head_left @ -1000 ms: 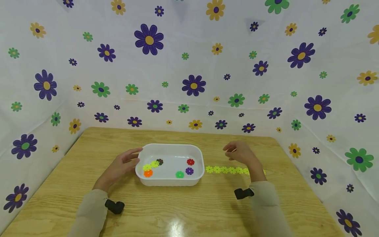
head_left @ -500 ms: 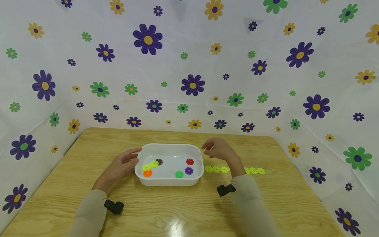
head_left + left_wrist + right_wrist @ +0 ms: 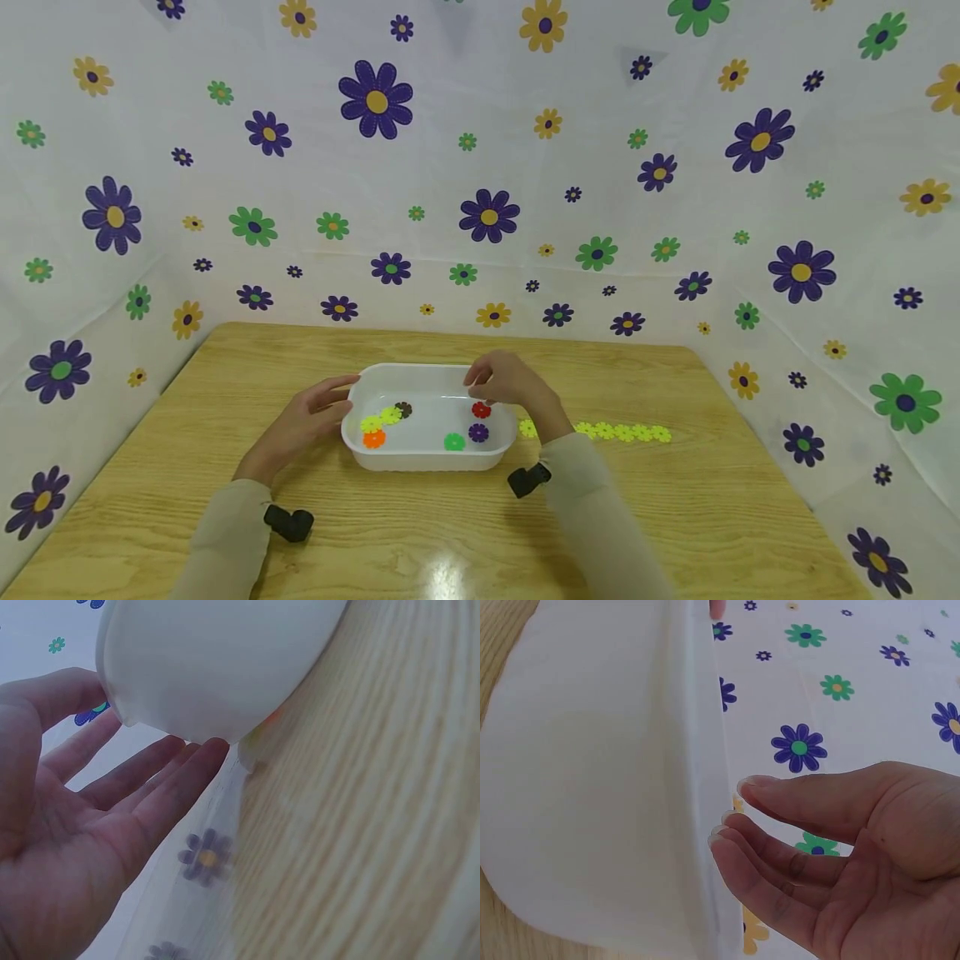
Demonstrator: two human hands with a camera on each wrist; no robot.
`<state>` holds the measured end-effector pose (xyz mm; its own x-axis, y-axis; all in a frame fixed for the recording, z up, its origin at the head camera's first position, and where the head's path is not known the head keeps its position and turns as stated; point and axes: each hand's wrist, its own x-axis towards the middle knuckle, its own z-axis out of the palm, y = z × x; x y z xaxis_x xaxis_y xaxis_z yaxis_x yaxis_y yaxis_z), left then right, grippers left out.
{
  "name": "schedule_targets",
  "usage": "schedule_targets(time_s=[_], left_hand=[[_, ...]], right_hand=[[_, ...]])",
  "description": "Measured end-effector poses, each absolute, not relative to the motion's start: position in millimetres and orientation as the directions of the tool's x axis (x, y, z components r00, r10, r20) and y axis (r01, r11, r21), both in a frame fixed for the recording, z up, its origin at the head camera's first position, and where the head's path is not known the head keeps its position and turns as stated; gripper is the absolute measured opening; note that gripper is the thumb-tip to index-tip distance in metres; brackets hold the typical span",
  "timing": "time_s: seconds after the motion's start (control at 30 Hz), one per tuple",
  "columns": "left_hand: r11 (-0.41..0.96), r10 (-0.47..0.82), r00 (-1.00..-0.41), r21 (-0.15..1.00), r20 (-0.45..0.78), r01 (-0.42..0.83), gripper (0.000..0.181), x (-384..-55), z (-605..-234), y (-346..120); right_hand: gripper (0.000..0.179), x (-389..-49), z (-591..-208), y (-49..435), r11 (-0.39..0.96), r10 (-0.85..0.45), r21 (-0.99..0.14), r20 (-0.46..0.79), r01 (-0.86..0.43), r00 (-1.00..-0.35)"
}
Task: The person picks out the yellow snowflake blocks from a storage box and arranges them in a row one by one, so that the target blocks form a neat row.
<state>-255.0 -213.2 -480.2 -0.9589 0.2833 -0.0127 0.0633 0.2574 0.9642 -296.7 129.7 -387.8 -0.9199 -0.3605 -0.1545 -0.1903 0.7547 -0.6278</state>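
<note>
A white plastic tray (image 3: 427,461) stands on the table, holding small flower-shaped plastic discs. Inside lie a red disc (image 3: 481,410), a purple disc (image 3: 478,432) and a green disc (image 3: 454,442) to the right. An orange disc (image 3: 373,438), two yellow discs (image 3: 391,415) and a dark brown disc (image 3: 405,409) lie left. My left hand (image 3: 311,417) touches the tray's left end with extended fingers, as the left wrist view shows too. Above the tray's right end hovers my right hand (image 3: 512,385); in the right wrist view its fingers are loosely bent, thumb apart, holding nothing.
A straight row of yellow flower discs (image 3: 624,432) lies on the wooden table (image 3: 420,525), right of the tray and partly behind the right forearm. White flower-print cloth (image 3: 450,183) surrounds the table at the back and sides.
My right hand has moved left, from above the yellow row to over the right end of the tray. The left hand and tray have stayed in place.
</note>
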Motion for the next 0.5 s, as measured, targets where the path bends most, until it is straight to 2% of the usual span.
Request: schedule_targets(time_s=[0.5], left_hand=[[0.242,0.289,-0.957,0.968,-0.009,0.064,0.056,-255,-481,-215]], right_hand=[[0.012,-308,-412,77,0.732,-0.419,-0.647,-0.181,-0.213,-0.89]])
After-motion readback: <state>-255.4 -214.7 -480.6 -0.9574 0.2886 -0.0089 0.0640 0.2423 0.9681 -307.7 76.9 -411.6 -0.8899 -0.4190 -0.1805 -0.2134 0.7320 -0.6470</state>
